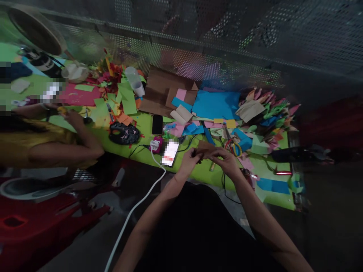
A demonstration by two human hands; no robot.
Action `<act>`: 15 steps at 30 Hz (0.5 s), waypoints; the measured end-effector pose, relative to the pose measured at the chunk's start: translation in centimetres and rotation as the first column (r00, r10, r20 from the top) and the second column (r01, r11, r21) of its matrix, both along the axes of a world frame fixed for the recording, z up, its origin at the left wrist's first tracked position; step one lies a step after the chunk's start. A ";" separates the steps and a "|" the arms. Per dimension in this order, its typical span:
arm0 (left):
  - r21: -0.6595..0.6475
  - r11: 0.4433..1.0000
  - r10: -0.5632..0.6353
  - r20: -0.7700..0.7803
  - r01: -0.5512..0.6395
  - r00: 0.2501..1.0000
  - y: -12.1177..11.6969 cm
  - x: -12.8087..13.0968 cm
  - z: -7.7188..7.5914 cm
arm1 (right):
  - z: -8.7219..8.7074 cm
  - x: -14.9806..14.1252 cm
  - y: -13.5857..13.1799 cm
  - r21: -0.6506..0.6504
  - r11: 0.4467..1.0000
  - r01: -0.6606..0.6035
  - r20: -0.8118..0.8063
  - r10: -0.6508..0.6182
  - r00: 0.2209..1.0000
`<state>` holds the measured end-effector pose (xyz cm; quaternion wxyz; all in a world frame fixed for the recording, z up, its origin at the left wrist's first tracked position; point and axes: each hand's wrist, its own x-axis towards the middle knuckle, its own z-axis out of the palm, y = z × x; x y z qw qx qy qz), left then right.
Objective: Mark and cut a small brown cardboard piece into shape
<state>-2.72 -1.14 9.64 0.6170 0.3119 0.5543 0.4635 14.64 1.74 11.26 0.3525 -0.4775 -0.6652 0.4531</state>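
A small piece of brown paper (206, 146) is held between my two hands, above the table's front edge. My left hand (190, 159) pinches its left side, fingers bent inward. On the other side, my right hand (227, 161) grips it between thumb and fingers. Just left of my left hand lies a lit phone (170, 153), its screen blurred out. Scissors with yellow-edged handles (236, 148) rest beyond my right hand, beside a crumpled blue paper (243, 139).
A pink power adapter (157, 145) with a white cable (133, 207) sits left of the phone. Behind are a dark phone (157, 124), blue sheets (217, 104), cardboard (155, 88) and folded paper pieces (279, 117). Another person's arm (65, 151) reaches in at left.
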 end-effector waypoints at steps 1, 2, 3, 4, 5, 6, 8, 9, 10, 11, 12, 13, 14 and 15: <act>0.000 1.000 0.003 -0.003 -0.003 1.000 0.0 0.0 0.0 | -0.1 -0.1 -0.1 -0.006 0.999 0.038 0.003 -0.038 0.999; -0.001 1.000 0.004 -0.007 -0.004 1.000 0.0 -0.1 -0.1 | -0.2 -0.3 -0.1 -0.010 0.998 0.066 0.004 -0.066 0.998; -0.001 1.000 -0.001 -0.010 0.001 1.000 0.0 -0.1 -0.1 | -0.3 -0.4 -0.1 -0.013 0.996 0.083 0.006 -0.083 0.997; 0.001 1.000 -0.013 -0.009 0.013 1.000 0.0 -0.2 -0.2 | -0.3 -0.6 -0.1 -0.015 0.995 0.098 0.009 -0.097 0.995; 0.002 1.000 -0.025 -0.006 0.025 1.000 -0.1 -0.2 -0.2 | -0.3 -0.8 -0.1 -0.016 0.993 0.117 0.014 -0.116 0.993; 0.002 1.000 -0.031 -0.003 0.031 1.000 -0.1 -0.2 -0.1 | -0.2 -0.9 -0.1 -0.016 0.990 0.142 0.021 -0.142 0.990; 0.003 1.000 -0.026 -0.004 0.026 1.000 -0.2 -0.1 -0.1 | -0.1 -1.3 0.0 -0.016 0.979 0.202 0.035 -0.201 0.979; 0.007 1.000 -0.020 -0.009 0.020 1.000 -0.2 0.0 0.0 | -0.1 -1.4 0.0 -0.016 0.972 0.233 0.038 -0.232 0.972; 0.014 1.000 -0.018 -0.016 0.018 1.000 -0.2 0.1 0.1 | -0.1 -1.5 0.1 -0.019 0.966 0.259 0.039 -0.258 0.965; 0.024 1.000 -0.019 -0.023 0.019 1.000 -0.2 0.2 0.1 | 0.0 -1.7 0.1 -0.026 0.960 0.278 0.036 -0.277 0.960; 0.038 0.999 -0.025 -0.032 0.026 0.999 -0.2 0.3 0.2 | 0.0 -1.8 0.1 -0.038 0.956 0.291 0.029 -0.290 0.957; 0.050 0.998 -0.034 -0.044 0.036 0.998 -0.1 0.4 0.2 | 0.0 -1.9 0.1 -0.052 0.953 0.298 0.018 -0.297 0.955; 0.058 0.997 -0.043 -0.058 0.046 0.997 -0.1 0.5 0.2 | 0.0 -1.9 0.2 -0.068 0.952 0.298 0.003 -0.298 0.955; 0.060 0.997 -0.052 -0.072 0.057 0.996 0.0 0.5 0.2 | 0.0 -2.0 0.2 -0.084 0.953 0.290 -0.014 -0.292 0.956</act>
